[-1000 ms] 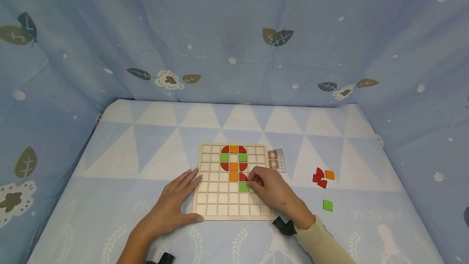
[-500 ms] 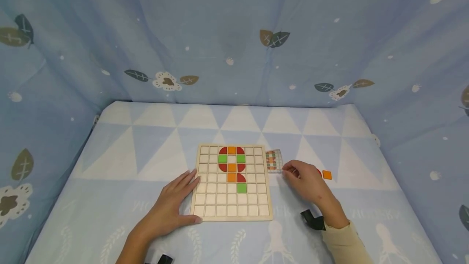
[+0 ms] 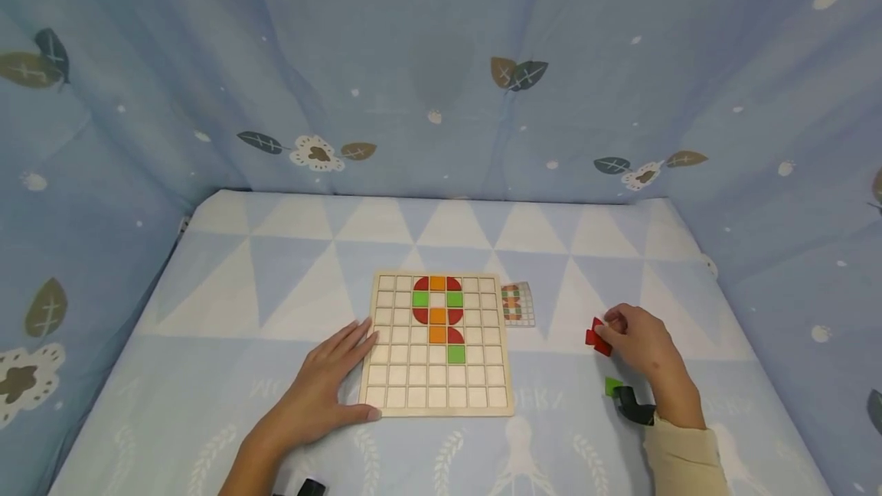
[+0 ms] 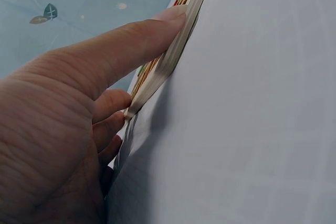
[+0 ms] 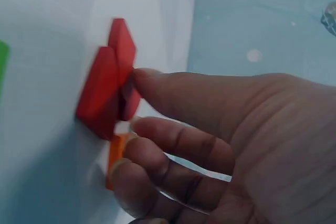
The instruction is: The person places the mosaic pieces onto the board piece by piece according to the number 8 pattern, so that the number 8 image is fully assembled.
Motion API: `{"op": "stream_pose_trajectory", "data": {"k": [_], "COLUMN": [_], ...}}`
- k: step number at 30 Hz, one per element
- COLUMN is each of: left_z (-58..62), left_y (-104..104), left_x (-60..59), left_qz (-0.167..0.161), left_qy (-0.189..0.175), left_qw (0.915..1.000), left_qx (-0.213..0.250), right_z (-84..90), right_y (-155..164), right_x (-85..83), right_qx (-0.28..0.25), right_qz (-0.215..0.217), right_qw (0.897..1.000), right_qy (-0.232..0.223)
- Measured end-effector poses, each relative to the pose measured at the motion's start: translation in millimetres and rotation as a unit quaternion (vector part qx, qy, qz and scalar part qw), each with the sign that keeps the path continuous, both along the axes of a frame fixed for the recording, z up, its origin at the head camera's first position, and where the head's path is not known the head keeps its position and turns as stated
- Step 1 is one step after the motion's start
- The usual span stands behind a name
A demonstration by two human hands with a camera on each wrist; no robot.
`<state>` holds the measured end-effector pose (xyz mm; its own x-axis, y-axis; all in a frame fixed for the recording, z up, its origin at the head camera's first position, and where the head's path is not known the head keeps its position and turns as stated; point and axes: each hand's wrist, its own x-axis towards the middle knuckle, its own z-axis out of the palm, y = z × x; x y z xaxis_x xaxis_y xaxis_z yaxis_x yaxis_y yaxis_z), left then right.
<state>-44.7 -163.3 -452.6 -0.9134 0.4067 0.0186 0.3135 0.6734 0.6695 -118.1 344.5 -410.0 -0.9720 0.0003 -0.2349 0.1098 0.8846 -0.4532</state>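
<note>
A wooden grid board (image 3: 475, 396) lies on the cloth, with red, orange and green tiles (image 3: 437, 314) set in its upper middle cells. My left hand (image 3: 347, 373) lies flat against the board's left edge; in the left wrist view its thumb (image 4: 131, 40) presses along the board's side (image 4: 173, 59). To the right of the board, my right hand (image 3: 609, 325) is at a small heap of red pieces (image 3: 596, 337). The right wrist view shows thumb and forefinger closing on a red piece (image 5: 107, 85), with an orange tile (image 5: 115, 153) under the other fingers.
A small pattern card (image 3: 518, 305) lies just right of the board's top corner. A loose green tile (image 3: 612, 385) sits near my right wrist. Blue patterned cloth walls (image 3: 441, 83) rise at the back and both sides.
My right hand left the board's green tile and moved right, past the pattern card, to the red pieces. The left hand and the board stayed put.
</note>
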Motion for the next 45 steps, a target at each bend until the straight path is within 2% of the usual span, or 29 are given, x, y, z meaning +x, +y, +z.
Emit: {"op": "stream_pose_trajectory", "data": {"k": [5, 16, 26, 37, 42, 45], "left_z": [0.4, -1.6, -5.4, -6.1, -5.7, -5.6], "left_y": [0.4, -1.0, -1.1, -0.7, -0.5, 0.0], "left_x": [0.7, -1.2, -1.2, -1.1, -0.1, 0.1], "left_qz": [0.000, -0.001, 0.003, 0.002, 0.001, 0.001], "left_qy": [0.011, -0.012, -0.017, -0.012, -0.003, 0.003], "left_qw": [0.9999, 0.9999, 0.9999, 0.9999, 1.0000, 1.0000], "left_qx": [0.003, -0.003, -0.001, -0.007, -0.002, 0.002], "right_z": [-4.4, -5.6, -5.1, 7.2, 11.9, 13.9], "right_y": [-2.0, -8.2, -8.3, -31.9, -55.4, -75.5], "right_x": [-0.6, -1.1, 5.7, 11.1, 14.1, 16.3], "right_qx": [-0.008, -0.030, -0.039, -0.094, -0.132, -0.164], "right_qz": [-0.012, -0.032, -0.049, 0.000, 0.027, 0.055], "right_qw": [1.000, 0.999, 0.998, 0.994, 0.990, 0.985], "right_qy": [-0.003, -0.021, -0.006, 0.051, 0.044, 0.024]}}
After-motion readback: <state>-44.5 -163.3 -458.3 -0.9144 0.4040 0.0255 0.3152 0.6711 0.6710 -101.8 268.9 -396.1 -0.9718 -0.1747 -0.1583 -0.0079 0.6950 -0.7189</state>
